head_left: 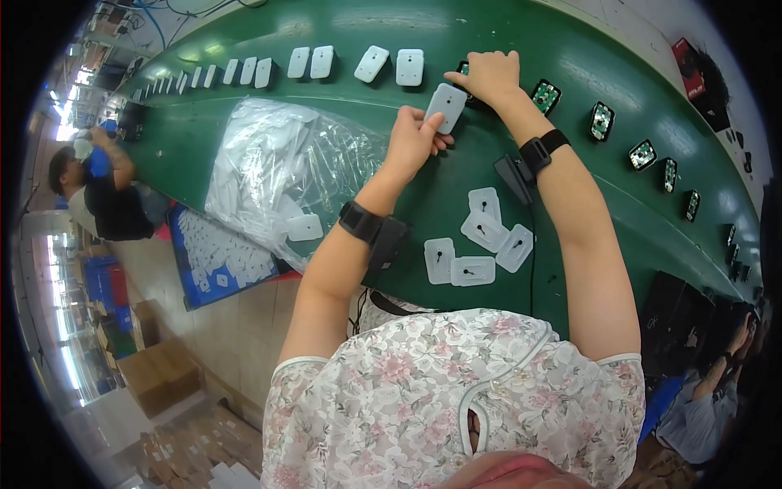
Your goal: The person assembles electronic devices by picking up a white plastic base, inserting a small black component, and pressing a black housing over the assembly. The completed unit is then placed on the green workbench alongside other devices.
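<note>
My left hand is closed on a white rectangular plastic cover with small holes, held tilted above the green table; whether a dark housing sits beneath it is hard to see. Just beyond, my right hand grips a black housing with a green circuit board, mostly hidden under the fingers. More open housings with circuit boards stand in a line to the right. Leftward runs a row of white-topped units. Nearer me lie several loose white covers, each with a small black piece on it.
A clear plastic bag full of white covers lies left of my left forearm. Below the table's left edge is a blue tray with many small white parts. Other people work at the far left and lower right. Cardboard boxes stand lower left.
</note>
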The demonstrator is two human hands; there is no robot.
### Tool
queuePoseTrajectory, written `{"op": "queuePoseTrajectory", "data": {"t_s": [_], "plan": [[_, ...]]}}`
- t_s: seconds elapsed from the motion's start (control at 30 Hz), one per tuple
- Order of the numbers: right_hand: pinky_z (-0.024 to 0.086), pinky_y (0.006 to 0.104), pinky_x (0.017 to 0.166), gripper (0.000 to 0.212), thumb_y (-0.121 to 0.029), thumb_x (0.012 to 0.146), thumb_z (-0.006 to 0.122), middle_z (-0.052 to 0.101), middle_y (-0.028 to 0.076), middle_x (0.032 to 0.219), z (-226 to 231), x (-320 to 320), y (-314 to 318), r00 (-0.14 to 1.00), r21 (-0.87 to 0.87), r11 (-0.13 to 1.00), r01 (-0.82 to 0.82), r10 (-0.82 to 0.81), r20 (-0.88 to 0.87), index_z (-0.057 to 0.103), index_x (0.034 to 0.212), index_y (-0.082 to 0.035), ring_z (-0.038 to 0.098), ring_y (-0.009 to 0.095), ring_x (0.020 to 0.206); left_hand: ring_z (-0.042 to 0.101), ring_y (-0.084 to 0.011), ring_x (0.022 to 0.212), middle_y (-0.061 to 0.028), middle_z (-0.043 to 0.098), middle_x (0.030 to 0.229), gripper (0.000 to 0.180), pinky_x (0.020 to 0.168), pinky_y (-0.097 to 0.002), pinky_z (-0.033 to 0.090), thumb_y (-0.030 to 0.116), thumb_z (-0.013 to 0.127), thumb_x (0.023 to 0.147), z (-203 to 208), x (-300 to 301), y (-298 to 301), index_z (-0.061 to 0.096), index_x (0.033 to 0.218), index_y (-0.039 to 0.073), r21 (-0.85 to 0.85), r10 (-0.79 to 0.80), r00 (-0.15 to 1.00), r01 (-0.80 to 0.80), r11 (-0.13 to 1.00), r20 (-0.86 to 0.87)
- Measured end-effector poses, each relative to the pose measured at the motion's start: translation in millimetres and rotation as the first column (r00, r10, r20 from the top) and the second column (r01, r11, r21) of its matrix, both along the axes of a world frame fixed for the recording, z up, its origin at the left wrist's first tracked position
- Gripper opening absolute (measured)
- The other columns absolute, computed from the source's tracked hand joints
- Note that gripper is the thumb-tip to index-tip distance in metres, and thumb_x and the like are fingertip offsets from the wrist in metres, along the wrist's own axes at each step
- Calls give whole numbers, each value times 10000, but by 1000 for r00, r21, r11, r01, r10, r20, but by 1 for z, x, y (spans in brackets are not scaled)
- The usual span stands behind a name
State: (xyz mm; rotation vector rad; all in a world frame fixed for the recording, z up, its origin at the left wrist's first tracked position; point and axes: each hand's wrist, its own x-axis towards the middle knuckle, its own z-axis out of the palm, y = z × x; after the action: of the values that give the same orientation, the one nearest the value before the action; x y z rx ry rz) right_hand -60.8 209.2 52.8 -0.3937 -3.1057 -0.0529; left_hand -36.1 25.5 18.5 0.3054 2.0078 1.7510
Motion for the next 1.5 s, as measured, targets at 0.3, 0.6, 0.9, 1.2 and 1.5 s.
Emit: {"op": "queuePoseTrajectory", "data": {"t_s": [0.3,0.6,0.9,1.2,1.5], "plan": [[464,281,849,513,-227,774,724,635,74,1011,22,49,91,797,-696,683,-220,-286,-533,590,1249,-84,595,161,958,579,-134,550,-157,681,775,345,496,-255,473,243,484,969,-6,-38,60,573,889,-80,50,-75,980,67,997,183],[456,285,866,423,-107,832,676,608,75,1055,62,179,63,630,-779,426,-460,-462,-625,565,1230,-17,578,157,954,553,-149,500,-210,663,766,345,412,-243,420,211,519,946,-7,-52,69,524,920,-133,-31,26,970,-19,999,243],[363,256,1003,453,-66,843,665,539,52,1224,63,233,32,672,-844,319,-430,-511,-536,554,1281,-27,506,135,1137,634,-231,543,-205,644,691,386,415,-329,443,265,595,913,-6,-28,54,469,982,-94,-244,103,987,-130,961,-120],[368,267,1002,469,-62,844,659,537,60,1214,54,251,33,678,-870,283,-404,-546,-492,534,1293,-8,505,143,1135,582,-277,831,-97,515,937,517,618,-371,503,257,705,765,18,117,-37,521,1245,199,-801,-823,266,215,559,-502],[428,266,941,487,-30,828,675,546,61,1129,11,261,42,715,-918,274,-286,-577,-395,528,1292,-9,540,130,1050,533,-254,894,-86,513,991,571,750,-361,470,53,609,734,23,88,15,544,1263,255,-688,-696,-88,284,668,-712]]}}
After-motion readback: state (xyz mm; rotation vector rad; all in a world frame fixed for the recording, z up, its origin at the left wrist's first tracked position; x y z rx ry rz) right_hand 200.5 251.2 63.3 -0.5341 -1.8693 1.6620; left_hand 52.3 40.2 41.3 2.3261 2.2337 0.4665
